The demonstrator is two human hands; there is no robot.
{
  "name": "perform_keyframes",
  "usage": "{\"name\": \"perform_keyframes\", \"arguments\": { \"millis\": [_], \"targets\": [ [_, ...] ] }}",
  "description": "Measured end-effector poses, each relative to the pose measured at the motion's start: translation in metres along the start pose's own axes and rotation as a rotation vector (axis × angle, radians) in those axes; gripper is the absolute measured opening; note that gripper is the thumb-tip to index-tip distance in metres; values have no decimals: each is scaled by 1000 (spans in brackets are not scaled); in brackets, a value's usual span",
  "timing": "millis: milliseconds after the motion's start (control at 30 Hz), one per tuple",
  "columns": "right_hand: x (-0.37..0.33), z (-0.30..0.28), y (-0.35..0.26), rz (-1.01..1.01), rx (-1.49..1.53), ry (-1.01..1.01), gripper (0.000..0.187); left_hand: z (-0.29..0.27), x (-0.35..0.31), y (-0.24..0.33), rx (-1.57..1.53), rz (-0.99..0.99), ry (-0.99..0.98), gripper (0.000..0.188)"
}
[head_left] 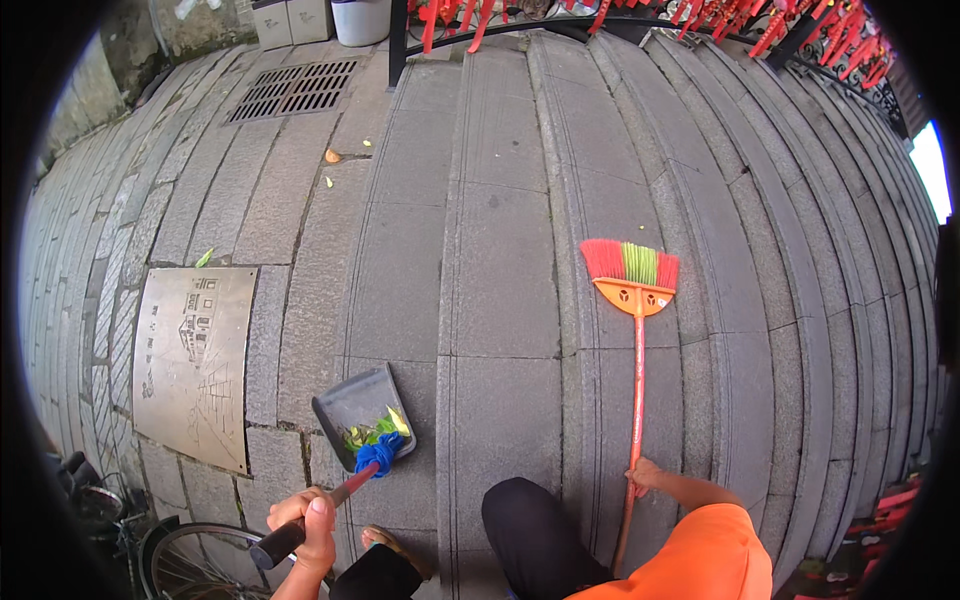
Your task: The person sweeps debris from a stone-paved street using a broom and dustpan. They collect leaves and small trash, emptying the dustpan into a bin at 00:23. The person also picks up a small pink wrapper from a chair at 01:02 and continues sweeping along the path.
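My left hand (305, 522) is closed round the handle of a long-handled dustpan (350, 400), near the handle's dark end. Blue cloth (379, 455) is knotted where the handle meets the grey pan. Green and yellow leaves (378, 430) lie inside the pan, which rests at the left end of the steps. On the right, my right hand (645, 477) grips the reddish pole of a broom (638, 290). Its orange head with red and yellow-green bristles points away from me over a stone step. The bristles are apart from the dustpan.
Stone steps (500, 270) run lengthwise across the middle and right. An engraved metal plate (192, 365) and a drain grate (293, 90) are set in the left paving. Loose leaves (205, 258) lie there. A bicycle wheel (205, 560) stands lower left; a railing with red ribbons (480, 20) bounds the far side.
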State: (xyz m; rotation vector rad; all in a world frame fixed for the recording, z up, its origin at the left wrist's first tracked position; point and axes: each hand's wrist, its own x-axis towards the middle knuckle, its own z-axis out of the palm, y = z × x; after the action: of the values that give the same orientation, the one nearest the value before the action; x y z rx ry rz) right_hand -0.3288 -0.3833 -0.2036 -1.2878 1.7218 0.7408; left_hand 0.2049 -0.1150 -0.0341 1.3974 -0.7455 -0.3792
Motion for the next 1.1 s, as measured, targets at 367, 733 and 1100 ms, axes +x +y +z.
{"name": "perform_keyframes", "arguments": {
  "millis": [367,733,1100],
  "targets": [
    [-176,56,-19,-65,363,412,34,-18,-5,24,206,-248,-107,38],
    [-386,40,-6,-99,616,227,25,-113,34,97,101,-233,160,38],
    [-486,51,-8,1,567,224,25,-199,-34,111,649,-324,297,36]
  ]
}}
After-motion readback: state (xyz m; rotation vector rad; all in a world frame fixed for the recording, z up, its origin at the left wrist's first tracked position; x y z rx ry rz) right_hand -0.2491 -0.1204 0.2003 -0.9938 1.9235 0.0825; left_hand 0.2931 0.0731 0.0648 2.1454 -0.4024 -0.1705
